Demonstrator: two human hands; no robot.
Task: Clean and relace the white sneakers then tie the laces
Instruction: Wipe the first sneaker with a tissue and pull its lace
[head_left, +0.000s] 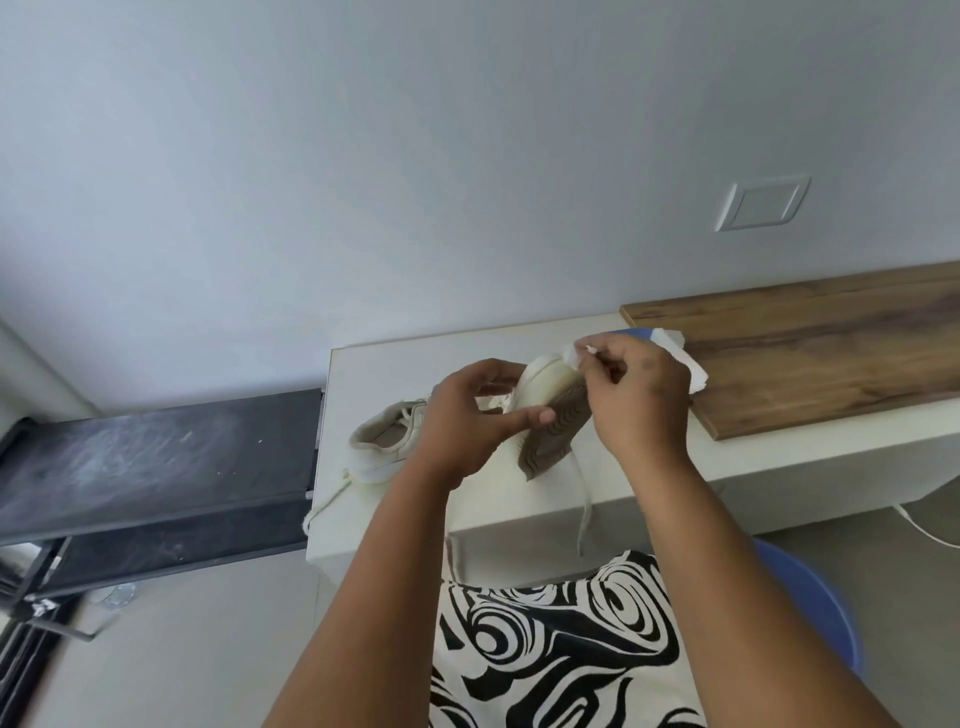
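Table (467, 358): white, wooden board (810, 353) on its right part.
Resting sneaker (387, 439): on table, left.
Held sneaker (545, 410): above table, sole toward camera.
Left hand (467, 421): fingers curled around held sneaker.
Right hand (636, 400): fingers pinching white wipe (574, 356) against its toe.

Grey wall (363, 156), white counter (519, 530), wooden board (831, 353)

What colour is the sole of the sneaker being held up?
The sole is brownish-grey with a ridged tread, seen in the head view.

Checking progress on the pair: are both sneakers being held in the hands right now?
No. Only one sneaker is held up; the other sneaker lies on the white counter.
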